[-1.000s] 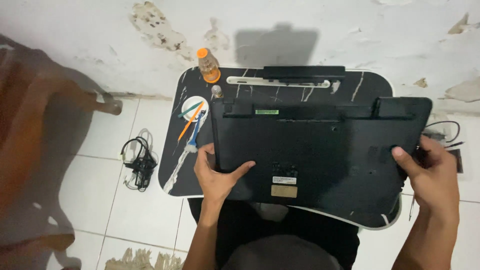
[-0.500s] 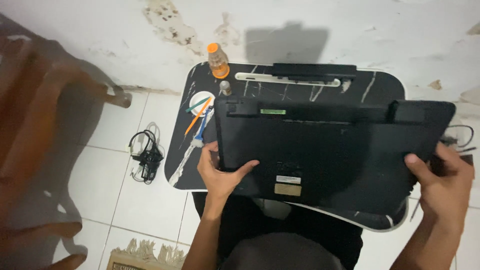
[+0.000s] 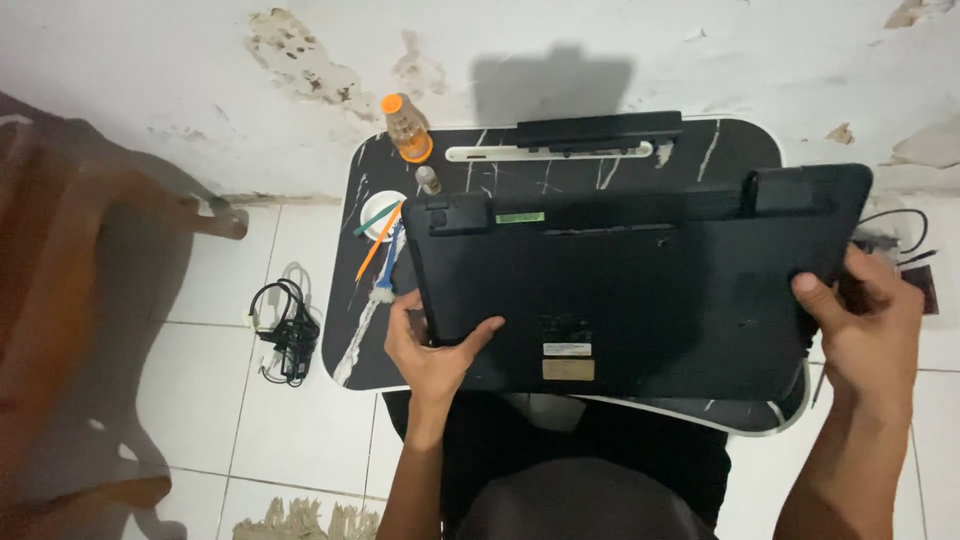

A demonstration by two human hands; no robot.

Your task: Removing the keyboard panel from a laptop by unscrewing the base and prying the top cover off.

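A black laptop (image 3: 640, 280) lies upside down on a small black marble-patterned lap table (image 3: 720, 150), its underside with labels facing up. My left hand (image 3: 430, 345) grips its near left corner, thumb on the bottom panel. My right hand (image 3: 865, 320) grips its right edge. A long black battery bar (image 3: 598, 131) rests at the table's far edge, beyond the laptop.
An orange-capped bottle (image 3: 406, 128) stands at the table's far left. A white dish (image 3: 382, 215) with orange and green tools sits left of the laptop. A black charger with coiled cable (image 3: 285, 320) lies on the white tiles. A brown chair (image 3: 80, 300) stands at left.
The laptop has slid a little to the right across the table with both hands still on it; the view has shifted with my head.
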